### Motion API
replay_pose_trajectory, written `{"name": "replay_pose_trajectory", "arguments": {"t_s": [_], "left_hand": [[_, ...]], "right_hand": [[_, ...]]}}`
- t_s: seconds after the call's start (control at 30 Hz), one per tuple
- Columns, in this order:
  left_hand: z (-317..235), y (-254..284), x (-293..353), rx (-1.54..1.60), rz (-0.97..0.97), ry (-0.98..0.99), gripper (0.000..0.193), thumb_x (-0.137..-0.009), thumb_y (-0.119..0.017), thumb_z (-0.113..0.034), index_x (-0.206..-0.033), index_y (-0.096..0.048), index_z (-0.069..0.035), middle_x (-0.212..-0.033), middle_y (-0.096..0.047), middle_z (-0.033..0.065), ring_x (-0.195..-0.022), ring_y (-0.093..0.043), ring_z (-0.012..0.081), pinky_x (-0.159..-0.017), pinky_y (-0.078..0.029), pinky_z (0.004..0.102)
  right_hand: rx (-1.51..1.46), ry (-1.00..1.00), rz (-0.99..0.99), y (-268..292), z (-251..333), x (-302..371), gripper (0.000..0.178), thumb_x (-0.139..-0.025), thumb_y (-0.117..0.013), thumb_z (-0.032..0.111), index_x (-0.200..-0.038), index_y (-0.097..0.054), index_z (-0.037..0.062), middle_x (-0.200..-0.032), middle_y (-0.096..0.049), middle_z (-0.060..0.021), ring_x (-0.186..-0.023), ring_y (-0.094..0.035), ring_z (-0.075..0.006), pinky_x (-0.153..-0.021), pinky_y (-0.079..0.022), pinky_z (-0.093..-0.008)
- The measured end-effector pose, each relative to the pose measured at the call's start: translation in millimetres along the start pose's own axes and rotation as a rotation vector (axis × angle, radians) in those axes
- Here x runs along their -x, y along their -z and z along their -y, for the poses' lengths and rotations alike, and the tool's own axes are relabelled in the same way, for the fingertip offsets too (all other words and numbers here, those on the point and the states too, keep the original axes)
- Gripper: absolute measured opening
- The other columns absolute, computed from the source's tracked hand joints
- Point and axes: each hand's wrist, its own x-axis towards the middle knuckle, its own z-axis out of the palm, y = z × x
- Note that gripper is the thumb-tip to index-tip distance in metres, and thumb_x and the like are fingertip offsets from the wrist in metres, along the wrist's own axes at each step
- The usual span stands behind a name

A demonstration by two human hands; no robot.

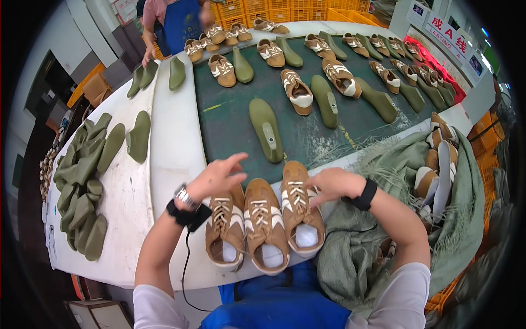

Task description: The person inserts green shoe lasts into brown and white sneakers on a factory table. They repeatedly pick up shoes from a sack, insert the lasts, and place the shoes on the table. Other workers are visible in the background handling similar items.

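Note:
Three brown sneakers stand side by side at the table's near edge, toes pointing away from me: a left sneaker (223, 225), a middle sneaker (263, 216) and a right sneaker (296, 205). Each has white laces and stripes, with white stuffing showing in its opening. Above the left sneaker's toe, my left hand (218, 175) is open, fingers spread and holding nothing. My right hand (335, 185) is beside the right sneaker, thumb and fingers apart, fingertips at its laced side. Just beyond the sneakers lies a green shoe last (267, 131) on the dark green conveyor belt (224, 129).
More brown sneakers (296, 90) and green lasts (325, 101) cover the belt. A pile of lasts (82, 181) lies on the left tabletop. Green cloth (356, 241) with sneakers bunches at my right. Across the table, another person (178, 24) reaches toward lasts.

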Motion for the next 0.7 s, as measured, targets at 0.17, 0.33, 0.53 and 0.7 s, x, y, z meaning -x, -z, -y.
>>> {"name": "replay_pose_trajectory", "arguments": {"t_s": [0.17, 0.33, 0.53, 0.7], "left_hand": [[-81, -40, 98, 0.036, -0.144, -0.060, 0.038, -0.083, -0.065, -0.017, -0.119, -0.056, -0.005, -0.090, -0.068, 0.0147, -0.080, -0.067, 0.0299, -0.070, -0.053, 0.0359], [-120, -65, 129, 0.095, -0.350, -0.139, 0.034, -0.083, -0.065, -0.016, -0.116, -0.058, -0.005, -0.085, -0.067, 0.0148, -0.076, -0.066, 0.0302, -0.067, -0.052, 0.0361], [-152, -46, 132, 0.020, -0.788, -0.203, 0.051, -0.077, -0.072, -0.018, -0.121, -0.053, -0.001, -0.100, -0.063, 0.0151, -0.089, -0.063, 0.0318, -0.073, -0.052, 0.0362], [-157, -32, 136, -0.165, -1.021, -0.177, 0.035, -0.080, -0.062, -0.004, -0.114, -0.054, -0.003, -0.085, -0.060, 0.0153, -0.074, -0.063, 0.0283, -0.064, -0.052, 0.0354]], "right_hand": [[0.160, -0.139, -0.190, -58, 64, 25, 0.064, -0.072, -0.071, 0.031, -0.124, -0.045, 0.0065, -0.091, -0.060, -0.0215, -0.080, -0.064, -0.0381, -0.068, -0.052, -0.0446], [0.115, -0.233, -0.848, -30, 85, 39, 0.038, -0.074, -0.061, 0.010, -0.111, -0.053, 0.0068, -0.090, -0.058, -0.0140, -0.076, -0.061, -0.0337, -0.063, -0.051, -0.0422], [0.371, 0.106, -1.388, 6, 164, 87, 0.034, -0.066, -0.065, 0.008, -0.100, -0.063, 0.0113, -0.080, -0.051, -0.0059, -0.069, -0.055, -0.0243, -0.057, -0.045, -0.0355], [0.166, 0.528, -1.408, 1, 225, 76, 0.039, -0.064, -0.073, 0.010, -0.102, -0.066, 0.0095, -0.087, -0.054, -0.0066, -0.069, -0.056, -0.0219, -0.060, -0.047, -0.0314]]}}
